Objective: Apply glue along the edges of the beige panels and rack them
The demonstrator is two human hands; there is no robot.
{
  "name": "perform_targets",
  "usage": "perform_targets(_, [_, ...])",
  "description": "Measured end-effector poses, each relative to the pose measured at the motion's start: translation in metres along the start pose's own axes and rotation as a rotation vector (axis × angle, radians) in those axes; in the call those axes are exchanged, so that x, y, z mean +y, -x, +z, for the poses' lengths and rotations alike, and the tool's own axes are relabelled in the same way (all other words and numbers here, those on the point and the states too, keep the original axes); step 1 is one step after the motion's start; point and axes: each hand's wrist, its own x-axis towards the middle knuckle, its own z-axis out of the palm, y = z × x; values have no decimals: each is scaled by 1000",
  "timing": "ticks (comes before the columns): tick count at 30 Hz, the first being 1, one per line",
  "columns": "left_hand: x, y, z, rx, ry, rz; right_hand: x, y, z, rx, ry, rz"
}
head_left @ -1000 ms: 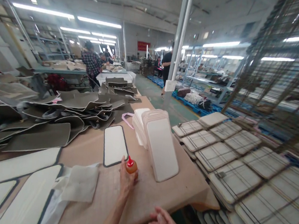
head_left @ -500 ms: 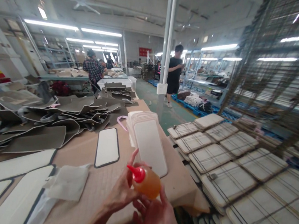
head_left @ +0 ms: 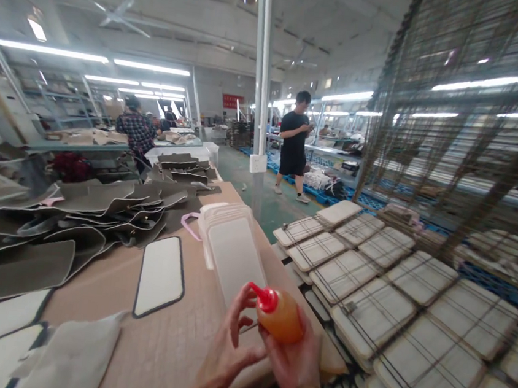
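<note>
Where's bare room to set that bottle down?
Widest: tabletop between the pale cloth, dark-edged panel and left hand. A narrower strip runs between that panel and the stacked panels. Crowded: the left, heaped with grey sheets, and the right, covered with laid-out panels.

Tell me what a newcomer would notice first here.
The orange bottle with the red nozzle stands out first, low near the centre in the right hand, the left hand close beside it. At the picture's left, dark pieces lie heaped; at its right, pale panels sit in rows.
</note>
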Motion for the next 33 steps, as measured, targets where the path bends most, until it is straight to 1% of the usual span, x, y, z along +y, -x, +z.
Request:
perform_targets(3, [5, -15, 16, 77, -52, -69, 0, -12, 6, -9, 95, -198])
perform_targets(5, [12, -27, 22, 116, -26, -87, 1, -19, 8, -34, 143, -260])
perform_targets(7, [17, -38, 23, 133, -13, -81, 3, -25, 8, -53, 154, -271])
perform_targets(9, [20, -47, 17, 114, -58, -42, 5, -29, 9, -55, 152, -226])
perform_targets(10, [20, -51, 13, 104, -103, -6, 6, -31, 8, -50, 151, -178])
perform_targets(14, [18, -64, -3, 62, -322, 196, 8, -33, 6, -35, 94, 106])
perform_targets(16, [15, -68, -8, 15, -384, 252, 8, -33, 8, -62, 35, 183])
perform_targets(18, [13, -69, -11, -42, -407, 277, 9, -34, 13, -75, -5, 206])
perform_targets(20, [12, -68, -12, -90, -392, 277, 10, -35, 18, -54, -30, 207])
perform_targets(23, [9, -65, -13, -120, -322, 199, 13, -40, 23, 19, -69, 189])
perform_targets(25, [7, -63, -14, -100, -278, 148, 16, -43, 22, 41, -81, 163])
perform_targets(27, [5, -61, -15, -66, -254, 146, 19, -45, 21, 32, -79, 146])
perform_targets(30, [5, -59, -16, -14, -296, 201, 23, -45, 18, 19, -101, 155])
perform_targets(33, [8, -56, -15, 25, -362, 260, 27, -44, 17, 33, -168, 172])
